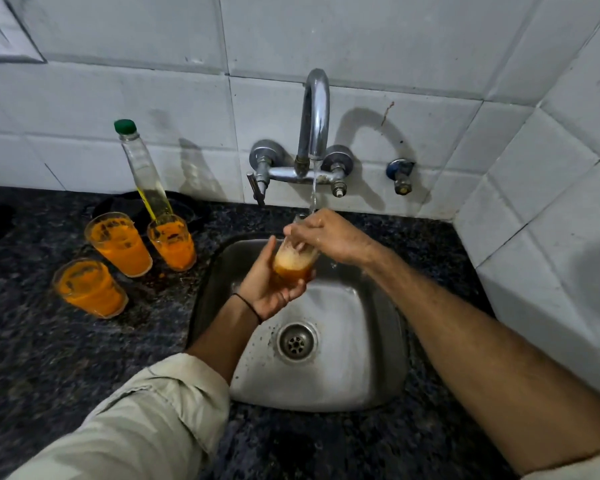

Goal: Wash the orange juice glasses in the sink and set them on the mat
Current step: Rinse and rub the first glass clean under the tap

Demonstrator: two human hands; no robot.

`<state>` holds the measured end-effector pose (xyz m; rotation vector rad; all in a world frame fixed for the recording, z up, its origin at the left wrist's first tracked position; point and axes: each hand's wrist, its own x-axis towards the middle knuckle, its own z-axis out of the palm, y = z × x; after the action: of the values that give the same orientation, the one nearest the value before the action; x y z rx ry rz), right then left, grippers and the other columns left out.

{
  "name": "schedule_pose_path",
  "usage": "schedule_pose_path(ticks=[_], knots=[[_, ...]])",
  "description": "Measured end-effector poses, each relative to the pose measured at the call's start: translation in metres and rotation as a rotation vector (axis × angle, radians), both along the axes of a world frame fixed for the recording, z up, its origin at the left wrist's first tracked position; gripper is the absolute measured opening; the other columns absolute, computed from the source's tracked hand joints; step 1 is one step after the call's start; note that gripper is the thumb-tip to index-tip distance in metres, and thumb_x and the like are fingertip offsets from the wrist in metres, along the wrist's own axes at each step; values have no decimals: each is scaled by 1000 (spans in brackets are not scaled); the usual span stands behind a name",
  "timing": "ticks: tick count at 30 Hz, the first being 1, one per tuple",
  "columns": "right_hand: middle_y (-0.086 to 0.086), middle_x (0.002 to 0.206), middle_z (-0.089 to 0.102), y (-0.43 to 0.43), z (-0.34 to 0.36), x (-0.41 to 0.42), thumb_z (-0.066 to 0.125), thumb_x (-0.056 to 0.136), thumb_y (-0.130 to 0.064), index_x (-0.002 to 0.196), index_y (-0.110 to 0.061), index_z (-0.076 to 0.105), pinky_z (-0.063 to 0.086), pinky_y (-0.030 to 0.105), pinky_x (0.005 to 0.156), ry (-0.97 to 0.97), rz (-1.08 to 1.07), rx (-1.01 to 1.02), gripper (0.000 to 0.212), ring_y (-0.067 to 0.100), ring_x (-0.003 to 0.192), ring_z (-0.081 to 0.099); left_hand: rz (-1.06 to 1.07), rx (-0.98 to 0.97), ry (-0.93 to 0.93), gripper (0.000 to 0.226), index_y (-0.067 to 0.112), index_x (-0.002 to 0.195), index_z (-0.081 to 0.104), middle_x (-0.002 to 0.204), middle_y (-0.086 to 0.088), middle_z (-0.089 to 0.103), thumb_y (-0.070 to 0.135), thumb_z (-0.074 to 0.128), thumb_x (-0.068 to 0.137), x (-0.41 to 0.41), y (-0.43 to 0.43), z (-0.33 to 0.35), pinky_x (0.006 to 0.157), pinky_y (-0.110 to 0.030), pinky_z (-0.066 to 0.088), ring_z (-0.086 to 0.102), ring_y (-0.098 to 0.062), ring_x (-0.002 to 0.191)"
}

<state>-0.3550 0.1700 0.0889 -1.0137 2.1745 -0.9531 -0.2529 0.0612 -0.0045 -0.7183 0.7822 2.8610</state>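
Observation:
My left hand [267, 285] grips a glass [293, 265] from below, over the steel sink [326, 375]. The glass holds foamy orange-brown water and sits under the running tap [314, 112]. My right hand [326, 233] is on top of the glass with its fingers reaching into the mouth. Three more glasses smeared with orange juice stand on the dark counter to the left: one [118, 242] at the back left, one [172, 242] beside it, one [89, 289] nearer to me. A dark mat [118, 204] lies behind them by the wall.
A clear bottle with a green cap [142, 171] leans behind the glasses. The tap handles [264, 168] and a small valve [400, 176] stick out of the white tiled wall. The drain [297, 342] sits mid-sink. Tiled wall closes the right side.

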Motion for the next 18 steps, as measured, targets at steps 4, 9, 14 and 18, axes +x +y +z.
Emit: schedule_pose_path(ticks=[4, 9, 14, 18], knots=[[6, 86, 63, -14, 7, 14, 57, 97, -21, 88, -2, 67, 45, 30, 72, -2, 16, 150, 23, 13, 77, 56, 190, -118, -99, 32, 8, 97, 61, 74, -12, 65, 35, 43, 97, -20, 10, -3, 36, -17, 38, 61, -21, 57], [4, 85, 61, -25, 10, 16, 64, 93, -25, 92, -11, 64, 41, 27, 60, -148, -257, 207, 15, 13, 76, 55, 299, -142, 109, 40, 9, 111, 64, 92, -10, 70, 43, 49, 98, -27, 17, -8, 58, -29, 42, 66, -20, 78], [-4, 99, 73, -6, 16, 1, 66, 90, -17, 102, -18, 77, 48, 33, 86, 169, 277, 398, 16, 10, 91, 64, 28, 3, 12, 60, 12, 113, 67, 88, -12, 67, 65, 50, 91, -22, 7, -9, 54, -25, 52, 61, -19, 73], [-5, 90, 69, -4, 9, 5, 65, 91, -19, 93, -21, 73, 48, 34, 87, 292, 310, 445, 9, 6, 82, 58, 64, 3, -121, 42, 8, 101, 66, 77, -13, 68, 47, 48, 98, -23, 11, -8, 47, -22, 51, 63, -19, 56]])
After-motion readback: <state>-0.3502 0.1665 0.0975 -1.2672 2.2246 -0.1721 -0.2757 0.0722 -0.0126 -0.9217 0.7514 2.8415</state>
